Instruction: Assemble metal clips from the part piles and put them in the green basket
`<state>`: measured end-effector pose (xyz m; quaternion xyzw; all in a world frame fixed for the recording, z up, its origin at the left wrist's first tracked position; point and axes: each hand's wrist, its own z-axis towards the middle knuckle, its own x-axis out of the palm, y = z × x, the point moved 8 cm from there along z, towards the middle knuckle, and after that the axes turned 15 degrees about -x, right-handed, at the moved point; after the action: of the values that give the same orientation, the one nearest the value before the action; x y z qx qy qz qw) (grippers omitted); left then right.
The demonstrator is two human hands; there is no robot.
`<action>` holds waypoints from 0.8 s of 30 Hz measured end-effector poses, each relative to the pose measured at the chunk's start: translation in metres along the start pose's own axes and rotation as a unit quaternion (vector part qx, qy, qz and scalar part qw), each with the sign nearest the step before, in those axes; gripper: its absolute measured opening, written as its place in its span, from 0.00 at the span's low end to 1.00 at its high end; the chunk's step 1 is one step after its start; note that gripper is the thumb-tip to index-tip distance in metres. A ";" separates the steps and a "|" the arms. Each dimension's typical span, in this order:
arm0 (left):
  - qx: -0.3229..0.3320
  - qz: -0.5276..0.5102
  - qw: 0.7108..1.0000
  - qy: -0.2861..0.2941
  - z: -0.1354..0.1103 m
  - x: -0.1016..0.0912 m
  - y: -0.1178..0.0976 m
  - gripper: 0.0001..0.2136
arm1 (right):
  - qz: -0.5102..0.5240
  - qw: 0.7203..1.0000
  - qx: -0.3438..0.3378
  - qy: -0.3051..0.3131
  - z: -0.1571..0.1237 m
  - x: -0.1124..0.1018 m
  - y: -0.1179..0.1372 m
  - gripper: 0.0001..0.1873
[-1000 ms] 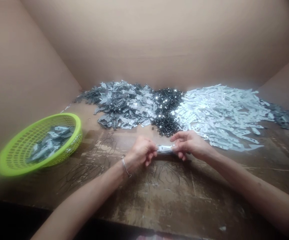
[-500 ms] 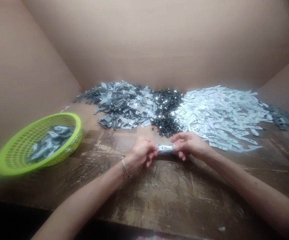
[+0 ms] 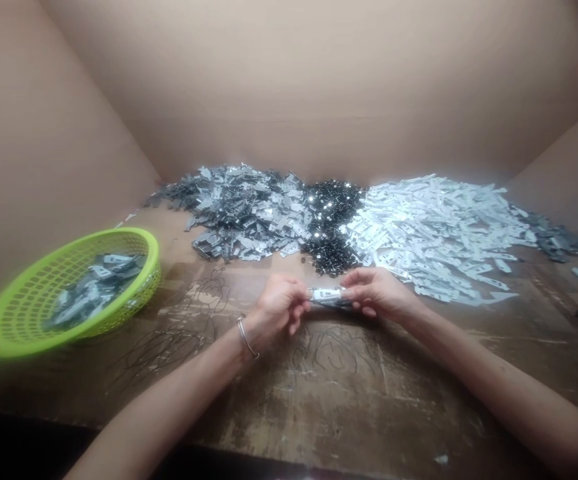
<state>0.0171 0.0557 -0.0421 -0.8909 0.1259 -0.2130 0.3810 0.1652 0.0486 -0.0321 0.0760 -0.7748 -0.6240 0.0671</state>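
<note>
Both hands meet over the middle of the worn wooden table (image 3: 329, 400). My left hand (image 3: 279, 308), with a metal bangle at the wrist, pinches the left end of a small silver metal piece (image 3: 326, 295). My right hand (image 3: 376, 292) grips the right end of the same piece with closed fingers. The piece lies level between the two hands, just above the tabletop. Directly behind the hands lies a heap of small black parts (image 3: 333, 223).
A pile of dark grey metal plates (image 3: 241, 210) lies at the back left, a wide pile of bright silver strips (image 3: 443, 223) at the back right. A lime-green plastic basket (image 3: 13, 320) with several grey pieces stands at the left. Cardboard walls (image 3: 289, 87) enclose the table.
Both hands and the piece stay together and have hardly moved; the whole view has shifted slightly, with the basket a little lower and further left.
</note>
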 end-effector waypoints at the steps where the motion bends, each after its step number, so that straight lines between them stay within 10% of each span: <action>1: 0.000 -0.002 1.000 0.001 0.000 0.000 0.000 0.05 | 0.009 1.000 0.005 0.002 -0.001 0.001 0.000 0.14; 24: 0.028 0.087 0.995 -0.051 -0.014 0.005 -0.007 0.15 | -0.037 0.993 -0.104 -0.049 -0.012 0.011 0.024 0.10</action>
<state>0.0152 0.0500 -0.0275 -0.8754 0.1773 -0.1371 0.4284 0.1557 0.0400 -0.0060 0.0665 -0.7050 -0.7060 0.0133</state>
